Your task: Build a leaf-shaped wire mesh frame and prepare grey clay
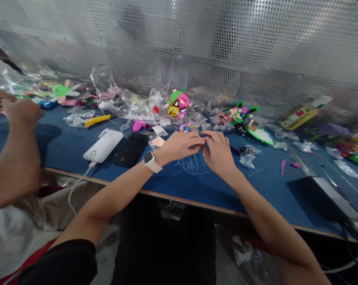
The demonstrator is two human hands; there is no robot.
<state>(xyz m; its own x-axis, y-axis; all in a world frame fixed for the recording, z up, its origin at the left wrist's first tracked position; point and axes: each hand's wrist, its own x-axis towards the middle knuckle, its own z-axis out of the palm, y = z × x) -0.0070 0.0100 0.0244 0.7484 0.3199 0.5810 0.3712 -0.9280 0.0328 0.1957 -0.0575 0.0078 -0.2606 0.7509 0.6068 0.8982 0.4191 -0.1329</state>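
Note:
My left hand (180,145), with a white-banded watch (149,158) on its wrist, has its fingers closed at the top of a thin wire frame (193,164). My right hand (219,152) meets it there, fingertips pinched at the frame's upper right edge. The frame looks like a curved lattice of fine wires and hangs just over the blue table (173,182). What exactly lies between the fingertips is hidden. Just beyond my hands is a small colourful piece (187,127), partly covered.
A white power bank (104,146) and a black phone (130,149) lie to the left. Behind are clear plastic wrappings (131,103), a colourful clay ball (178,105) and a green-edged clay figure (244,114). A dark device (324,198) sits right. Another person's hand (23,109) is far left.

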